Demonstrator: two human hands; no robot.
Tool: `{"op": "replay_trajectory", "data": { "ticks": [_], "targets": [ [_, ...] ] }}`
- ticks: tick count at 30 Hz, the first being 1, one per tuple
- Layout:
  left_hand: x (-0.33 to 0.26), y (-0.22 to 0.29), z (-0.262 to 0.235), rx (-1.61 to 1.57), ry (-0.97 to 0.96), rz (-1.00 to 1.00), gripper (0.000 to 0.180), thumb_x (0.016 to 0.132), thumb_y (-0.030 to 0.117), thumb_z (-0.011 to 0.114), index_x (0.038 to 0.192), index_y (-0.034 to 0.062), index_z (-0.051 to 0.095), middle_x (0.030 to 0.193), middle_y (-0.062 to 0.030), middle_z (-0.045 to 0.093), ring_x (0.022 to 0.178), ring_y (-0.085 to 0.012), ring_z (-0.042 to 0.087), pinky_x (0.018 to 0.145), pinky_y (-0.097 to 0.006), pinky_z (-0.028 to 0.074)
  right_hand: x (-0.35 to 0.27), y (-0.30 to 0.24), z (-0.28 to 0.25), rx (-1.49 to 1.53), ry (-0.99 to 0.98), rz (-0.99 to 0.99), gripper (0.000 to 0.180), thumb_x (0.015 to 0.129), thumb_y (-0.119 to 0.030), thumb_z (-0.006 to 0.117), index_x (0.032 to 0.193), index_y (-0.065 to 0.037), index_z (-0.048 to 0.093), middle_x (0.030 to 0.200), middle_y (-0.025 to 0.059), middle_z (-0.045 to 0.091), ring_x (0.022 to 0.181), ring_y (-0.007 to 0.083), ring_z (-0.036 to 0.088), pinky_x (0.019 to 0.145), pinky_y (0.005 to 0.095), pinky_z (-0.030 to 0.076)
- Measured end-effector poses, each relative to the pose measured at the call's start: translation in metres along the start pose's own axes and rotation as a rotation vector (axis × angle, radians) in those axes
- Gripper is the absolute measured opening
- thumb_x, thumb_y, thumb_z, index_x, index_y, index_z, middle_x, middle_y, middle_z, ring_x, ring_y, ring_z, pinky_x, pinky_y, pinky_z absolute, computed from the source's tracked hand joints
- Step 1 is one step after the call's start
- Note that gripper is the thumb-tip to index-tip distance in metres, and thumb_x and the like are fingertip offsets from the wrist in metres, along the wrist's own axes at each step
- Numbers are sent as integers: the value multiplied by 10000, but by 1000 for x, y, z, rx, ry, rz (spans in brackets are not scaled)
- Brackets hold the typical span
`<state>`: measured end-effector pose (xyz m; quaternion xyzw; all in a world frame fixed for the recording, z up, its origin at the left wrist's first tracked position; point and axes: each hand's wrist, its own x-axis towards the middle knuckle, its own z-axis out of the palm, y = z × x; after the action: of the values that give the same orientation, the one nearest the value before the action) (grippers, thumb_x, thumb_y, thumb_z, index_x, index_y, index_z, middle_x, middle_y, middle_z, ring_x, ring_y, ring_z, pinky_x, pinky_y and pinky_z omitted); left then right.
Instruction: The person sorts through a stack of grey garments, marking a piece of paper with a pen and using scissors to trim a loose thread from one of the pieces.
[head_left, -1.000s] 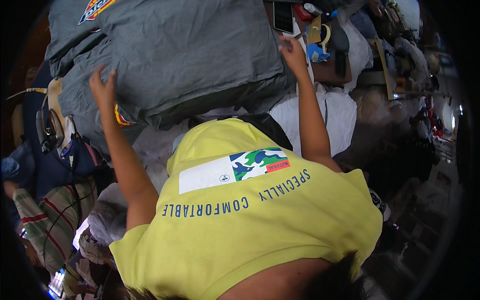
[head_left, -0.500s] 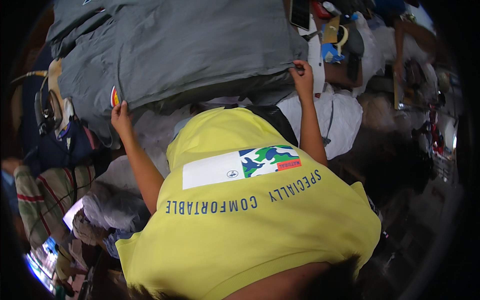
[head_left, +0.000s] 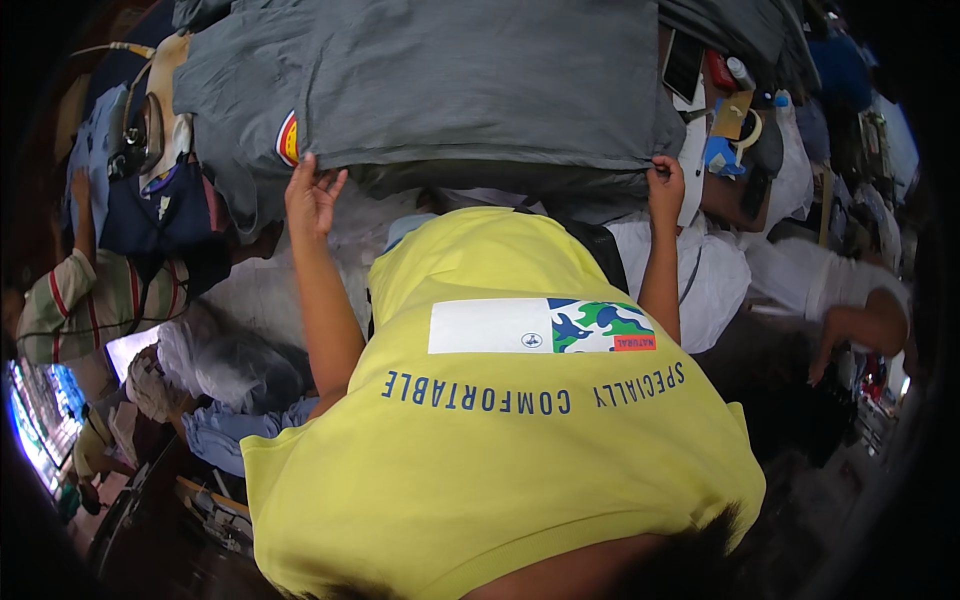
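Observation:
A large grey garment (head_left: 450,90) with a round coloured patch (head_left: 287,138) lies spread on the work surface ahead of me. My left hand (head_left: 314,197) rests at its near left edge, just below the patch, fingers apart and holding nothing. At the near right edge, my right hand (head_left: 665,183) is closed on the cloth. My yellow shirt (head_left: 500,440) fills the lower middle of the picture and hides what lies beneath my arms.
An iron with a cord (head_left: 135,130) sits on a navy garment (head_left: 160,215) at the left. A phone (head_left: 683,65) and small items lie at the upper right. One person in a striped shirt (head_left: 75,300) is left, another in white (head_left: 850,290) right. Clear plastic bags (head_left: 230,360) lie lower left.
Both hands have come down toward my body with the grey garment's near edge. The left hand's fingers have spread apart; the right hand stays closed on the cloth.

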<state>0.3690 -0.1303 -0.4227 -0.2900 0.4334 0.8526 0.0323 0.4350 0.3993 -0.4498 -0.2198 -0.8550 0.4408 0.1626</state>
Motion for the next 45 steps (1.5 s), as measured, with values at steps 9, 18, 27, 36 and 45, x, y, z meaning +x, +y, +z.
{"op": "replay_trajectory", "data": {
  "ticks": [9, 18, 27, 36, 45],
  "targets": [
    [-12, 15, -7, -48, -88, 72, 285, 870, 205, 559, 1086, 25, 508, 1017, -74, 579, 895, -227, 568, 810, -394, 465, 1, 4, 0, -2, -14, -22, 198, 718, -4, 576, 914, -30, 572, 884, 48, 524, 804, 138, 505, 727, 242, 418],
    [-13, 30, 4, 90, -140, 145, 233, 877, 241, 553, 1013, 52, 545, 903, -40, 601, 806, -165, 582, 697, -317, 481, 1, 12, 5, 9, 82, -105, 178, 690, -14, 600, 854, -33, 535, 820, 38, 524, 759, 139, 511, 698, 251, 425],
    [23, 91, 34, 93, -180, 264, 69, 865, 144, 554, 881, 77, 560, 750, 1, 566, 598, -95, 545, 520, -198, 460, -32, -67, 10, -236, 240, -358, 142, 626, 4, 583, 743, -57, 532, 756, 72, 554, 692, 241, 562, 607, 318, 454],
    [91, 144, 92, 133, 79, 620, 346, 850, 119, 549, 1167, 39, 440, 1050, -98, 539, 953, -233, 532, 803, -339, 437, -12, -126, -9, 110, -432, -68, 177, 813, -210, 610, 871, -43, 601, 827, 38, 623, 767, 131, 577, 695, 275, 452],
    [-14, -37, 94, 566, -277, -98, 225, 847, 198, 583, 958, 4, 605, 847, -90, 641, 717, -130, 616, 635, -225, 487, 69, -10, -54, -225, 54, 74, 260, 777, -258, 621, 921, -44, 586, 795, 132, 640, 738, 272, 625, 664, 337, 472]
  ]
}}
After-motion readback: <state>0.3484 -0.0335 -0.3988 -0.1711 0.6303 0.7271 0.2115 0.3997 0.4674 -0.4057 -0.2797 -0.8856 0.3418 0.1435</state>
